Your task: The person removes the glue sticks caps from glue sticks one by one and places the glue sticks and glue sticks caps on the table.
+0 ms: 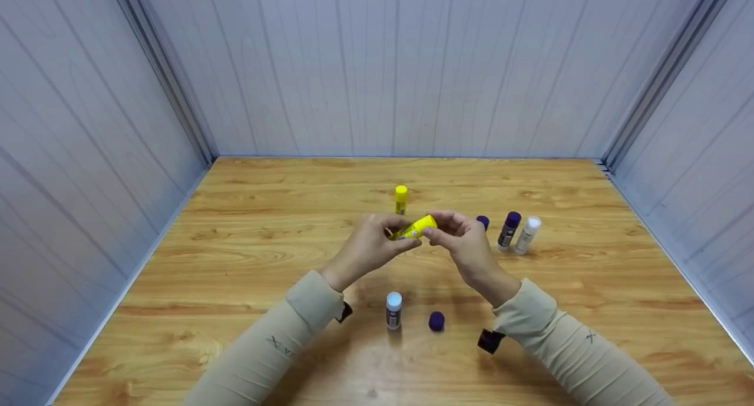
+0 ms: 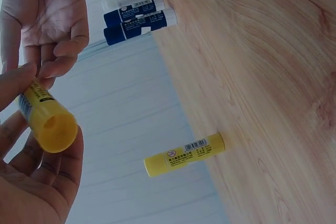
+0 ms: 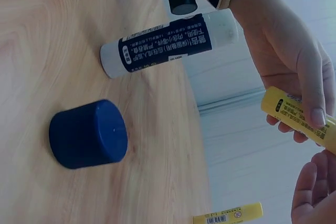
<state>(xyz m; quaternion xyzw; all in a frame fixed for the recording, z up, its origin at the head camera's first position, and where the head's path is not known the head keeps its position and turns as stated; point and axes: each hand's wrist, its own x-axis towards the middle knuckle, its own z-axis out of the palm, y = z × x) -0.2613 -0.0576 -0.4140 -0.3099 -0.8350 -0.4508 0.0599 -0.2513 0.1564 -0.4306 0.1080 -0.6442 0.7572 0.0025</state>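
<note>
A yellow glue stick (image 1: 415, 227) is held tilted above the wood-grain desk (image 1: 235, 264), its right end the higher. The left hand (image 1: 372, 244) grips it between thumb and fingers, while the right hand (image 1: 468, 250) pinches its upper end, thumb on the near side. Just beyond the held glue stick, a second yellow stick (image 1: 401, 198) stands upright. To the right of the held one, past the right hand, stand a partly hidden purple-capped stick (image 1: 483, 221), another dark-labelled stick (image 1: 510, 232) and a white-capped stick (image 1: 528, 235) close beside it. On the person's side of the held glue stick stands a white-topped tube (image 1: 393, 310), with a loose purple cap (image 1: 436, 321) resting to the right. Pale panelled walls (image 1: 365, 70) rise behind everything.
</note>
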